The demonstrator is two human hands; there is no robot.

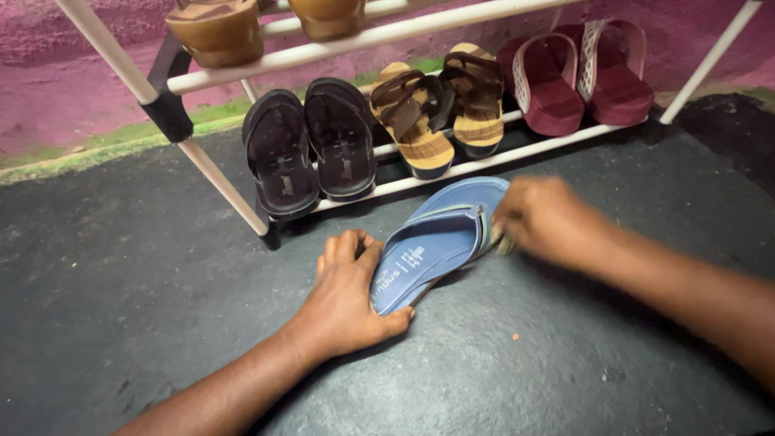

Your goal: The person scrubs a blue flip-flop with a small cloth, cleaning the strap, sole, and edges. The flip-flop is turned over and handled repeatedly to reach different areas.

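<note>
A blue flip-flop sandal point(436, 242) lies tilted on the dark floor in front of a shoe rack. My left hand point(347, 295) grips its heel end, thumb under the sole's edge. My right hand point(545, 218) is at the sandal's right side near the strap, fingers curled against it; the hand is blurred, and something small may be pinched in its fingers, though I cannot tell what.
A white-tube shoe rack point(476, 165) stands just behind. Its lower shelf holds black sandals point(311, 149), brown strappy sandals point(440, 109) and maroon slides point(577, 77). Tan wedge shoes point(218, 32) sit on the upper shelf. A pink wall is behind.
</note>
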